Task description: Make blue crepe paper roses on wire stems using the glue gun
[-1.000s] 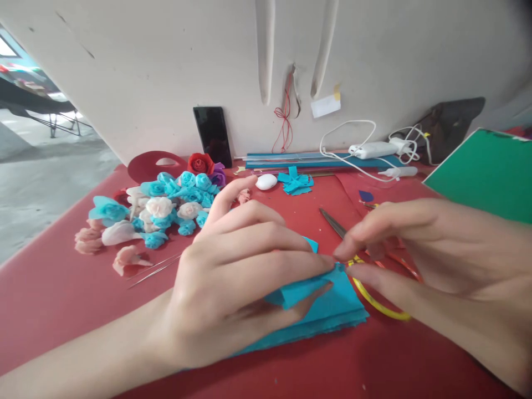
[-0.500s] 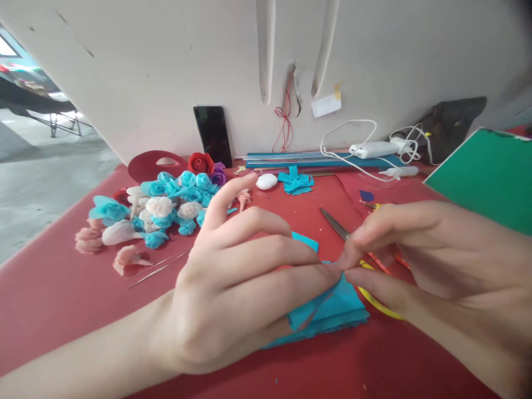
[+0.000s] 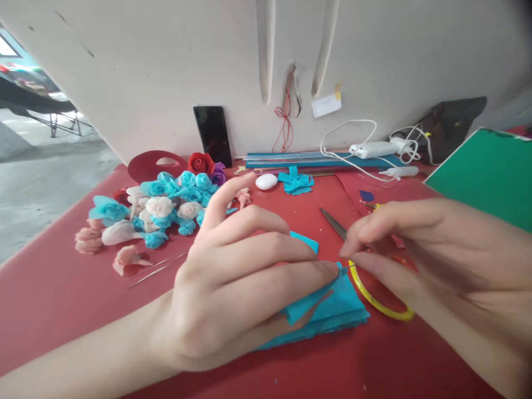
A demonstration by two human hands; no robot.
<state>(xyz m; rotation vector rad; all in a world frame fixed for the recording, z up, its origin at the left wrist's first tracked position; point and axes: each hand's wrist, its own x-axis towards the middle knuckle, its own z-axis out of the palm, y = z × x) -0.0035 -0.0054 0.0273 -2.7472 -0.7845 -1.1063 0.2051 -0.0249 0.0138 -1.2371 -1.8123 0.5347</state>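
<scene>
My left hand [image 3: 241,299] pinches a small turquoise piece of cloth or crepe paper [image 3: 307,307], fingers closed and the index finger raised. Below it lies a stack of turquoise pieces [image 3: 343,310] with ragged edges. Close to the left fingertips, my right hand [image 3: 399,255] has thumb and forefinger pressed together on a thin dark needle-like rod [image 3: 351,266], which reaches to the turquoise piece. Most of the rod is hidden. Scissors [image 3: 386,310] with a yellow handle lie under my right hand, blades [image 3: 333,223] pointing away to the left.
Turquoise, white and pink fabric flowers [image 3: 160,208] are heaped on the red table [image 3: 62,299] at left, near two thin metal rods [image 3: 160,269]. Behind are a phone [image 3: 213,133], a white oval object [image 3: 266,181], turquoise strips [image 3: 296,180] and a white power strip [image 3: 374,149]. A green board [image 3: 486,177] stands right.
My right hand has drawn slightly right, away from the left fingertips, baring a short length of the thin rod. The scissors' yellow handle has shifted a little and shows more.
</scene>
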